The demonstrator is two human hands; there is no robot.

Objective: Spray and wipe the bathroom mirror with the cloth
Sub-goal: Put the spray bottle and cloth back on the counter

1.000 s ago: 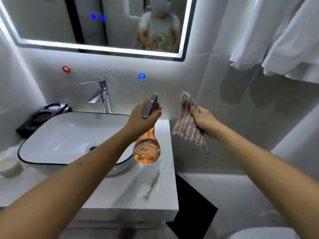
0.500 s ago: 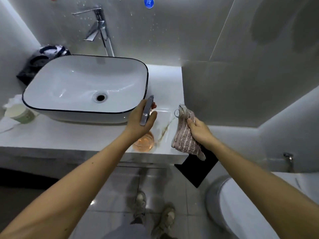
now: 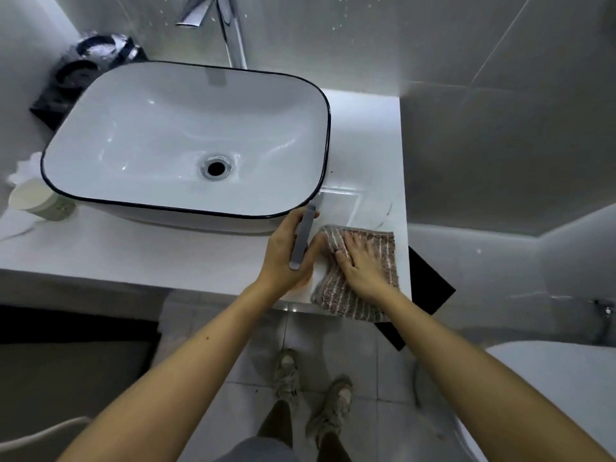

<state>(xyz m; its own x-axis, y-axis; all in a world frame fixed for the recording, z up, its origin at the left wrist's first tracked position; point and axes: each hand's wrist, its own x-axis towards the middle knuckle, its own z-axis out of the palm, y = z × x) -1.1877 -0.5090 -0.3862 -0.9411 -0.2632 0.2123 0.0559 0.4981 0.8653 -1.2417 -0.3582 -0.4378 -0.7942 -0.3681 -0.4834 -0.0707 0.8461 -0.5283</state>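
Note:
My left hand (image 3: pixel 286 258) grips the spray bottle (image 3: pixel 302 240) by its grey head; the amber body is almost hidden under the hand and rests on the white counter (image 3: pixel 133 248) near its front right corner. My right hand (image 3: pixel 365 265) lies flat on the pink-brown striped cloth (image 3: pixel 346 295), pressing it onto the counter just right of the bottle. The cloth's lower edge hangs over the counter's front. The mirror is out of view.
A white basin with a black rim (image 3: pixel 186 138) fills the counter's middle, a chrome tap (image 3: pixel 230 28) behind it. A pale cup (image 3: pixel 36 198) and a black holder (image 3: pixel 90 61) stand left. A toilet (image 3: pixel 550 395) is low right. My feet (image 3: pixel 313 388) stand on the tiled floor.
The view dropped from the mirror to the counter. Both hands came down: the bottle now sits on the counter and the cloth, held hanging before, lies flat under my right hand.

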